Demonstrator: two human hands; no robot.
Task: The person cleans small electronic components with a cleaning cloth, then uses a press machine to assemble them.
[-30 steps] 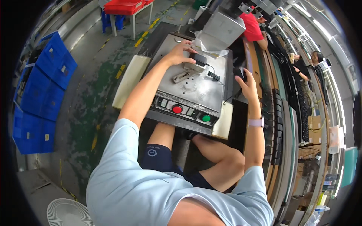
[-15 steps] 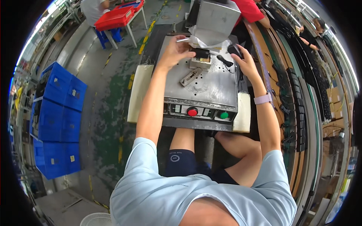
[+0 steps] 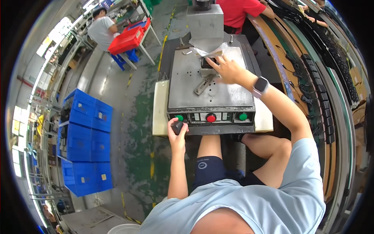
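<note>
Blue bins stand on the floor at the left, well apart from the machine. Next comes the left hand, now at the machine's near left corner; half a second ago it was over the far part of the metal plate. Its grip is closed round a black piece, just beside the left green button; whether it also touches that button I cannot tell. Toward the far side of the plate, a second black piece sits in the metal fixture, partly hidden by fingers, a clear plastic sheet just beyond. The right hand has come leftward and reaches over the fixture, its grip spread rather than closed; blur and overlap hide whether it touches the piece there. So the hands seem to have split the work, one keeping a piece away from the fixture, the other attending to it. Farther right, a co-worker in red is cut off at the far edge, and black units line the long counter
</note>
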